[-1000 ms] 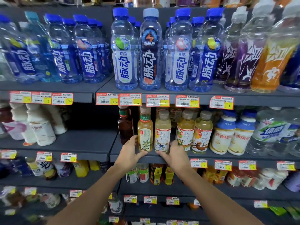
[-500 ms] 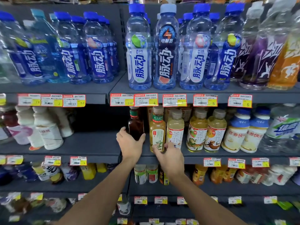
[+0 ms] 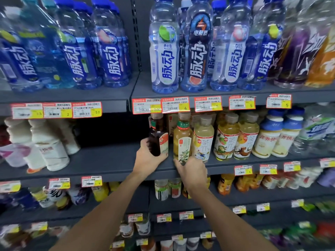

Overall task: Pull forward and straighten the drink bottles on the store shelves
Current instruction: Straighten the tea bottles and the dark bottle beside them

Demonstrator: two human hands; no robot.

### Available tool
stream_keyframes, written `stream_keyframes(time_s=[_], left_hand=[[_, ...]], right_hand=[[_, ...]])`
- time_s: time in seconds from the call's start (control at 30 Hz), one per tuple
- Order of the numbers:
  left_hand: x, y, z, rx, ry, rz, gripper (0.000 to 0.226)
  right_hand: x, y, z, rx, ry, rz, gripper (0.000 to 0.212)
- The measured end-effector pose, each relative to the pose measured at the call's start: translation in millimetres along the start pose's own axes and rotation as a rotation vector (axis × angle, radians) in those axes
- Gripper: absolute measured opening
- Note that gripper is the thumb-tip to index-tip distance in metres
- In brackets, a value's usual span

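**Squaring up the dark tea bottle at the end of the row**

Head view. Our left hand (image 3: 148, 160) grasps the dark tea bottle (image 3: 156, 140) low on its body. The fingers curl round its left side and the thumb crosses the front. The bottle stands at the left end of the tea row on the middle shelf (image 3: 108, 160). It seems to sit a little behind its neighbours, and its pale label is turned off to the right. Our right hand (image 3: 192, 169) holds the foot of the green-capped bottle (image 3: 182, 140) just beside it. The thumb is on the bottle's front; the fingers are mostly hidden but look wrapped round the base.

To do this step well, we judge it best to slide the dark bottle forward with its base on the shelf, not lift it. We stop once its front lines up with the green-capped bottle, short of the shelf lip. A small twist of the wrist should bring the label to face us. The gap between the two bottles is narrow, so the right hand should keep its bottle steady.

A second ago, our left hand was at the green-capped bottle and our right at the pale bottle next along. Each has since moved one bottle to the left. Half a second ago, the left hand's thumb and fingers were still spread around the dark bottle, and its label hardly showed.
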State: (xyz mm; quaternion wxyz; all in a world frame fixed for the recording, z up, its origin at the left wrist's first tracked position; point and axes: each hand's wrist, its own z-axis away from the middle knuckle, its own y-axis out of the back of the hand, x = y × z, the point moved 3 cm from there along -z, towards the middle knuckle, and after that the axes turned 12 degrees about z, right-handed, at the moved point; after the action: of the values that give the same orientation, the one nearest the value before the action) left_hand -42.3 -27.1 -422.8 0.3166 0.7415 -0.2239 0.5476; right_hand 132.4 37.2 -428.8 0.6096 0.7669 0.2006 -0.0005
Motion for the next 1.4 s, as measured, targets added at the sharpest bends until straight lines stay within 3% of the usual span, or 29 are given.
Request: stream_keyframes(time_s=[0.13, 0.37, 0.43, 0.53, 0.63, 0.7, 0.8, 0.9, 0.97, 1.07, 1.17, 1.27, 1.4], left_hand=[[-1.1, 9.3, 0.9, -0.070, -0.002, -0.004, 0.090], [-3.3, 9.7, 0.0, -0.126, 0.008, -0.067, 0.078], [0.0, 7.8, 3.4, -0.168, 0.005, -0.091, 0.088], [9.3, -2.3, 10.9, -0.063, 0.029, -0.061, 0.112], [15.9, -11.2, 12.9, 0.106, -0.013, -0.050, 0.097], [14.3, -11.6, 10.3, 0.062, 0.002, -0.048, 0.083], [12.4, -7.3, 6.4, -0.086, 0.032, -0.021, 0.095], [16.5, -6.7, 8.2, -0.011, -0.015, -0.029, 0.112], [16.5, -9.7, 9.9, 0.030, -0.005, 0.013, 0.102], [13.2, -9.5, 7.8, -0.035, 0.022, 0.014, 0.090], [12.8, -7.5, 10.0, -0.129, -0.006, -0.022, 0.103], [14.9, -8.3, 17.9, -0.019, -0.004, -0.042, 0.118], [21.8, -18.8, 23.2, 0.145, -0.068, -0.076, 0.108]], right_hand=[[-3.4, -2.2, -1.0, -0.010, -0.013, -0.021, 0.050], [-0.3, -2.3, -1.3, -0.029, 0.020, -0.023, 0.052], [0.4, -2.8, -1.8, -0.035, 0.025, -0.027, 0.052], [0.1, -1.9, -3.0, -0.027, 0.029, -0.031, 0.051], [0.1, 0.2, -3.1, -0.011, 0.040, -0.020, 0.052], [1.0, 0.3, -3.2, -0.013, 0.041, -0.002, 0.052], [1.6, 0.2, -4.1, -0.008, 0.038, 0.001, 0.051], [1.1, -0.6, -5.1, -0.007, 0.044, -0.003, 0.052], [1.1, -0.1, -5.2, 0.000, 0.045, -0.012, 0.052], [2.2, 1.0, -5.3, 0.006, 0.051, 0.006, 0.052], [2.2, 1.0, -4.6, -0.007, 0.057, 0.020, 0.052], [2.3, 2.1, -6.4, -0.022, 0.092, 0.071, 0.056], [-0.6, 4.8, -13.4, -0.076, 0.120, 0.105, 0.060]])
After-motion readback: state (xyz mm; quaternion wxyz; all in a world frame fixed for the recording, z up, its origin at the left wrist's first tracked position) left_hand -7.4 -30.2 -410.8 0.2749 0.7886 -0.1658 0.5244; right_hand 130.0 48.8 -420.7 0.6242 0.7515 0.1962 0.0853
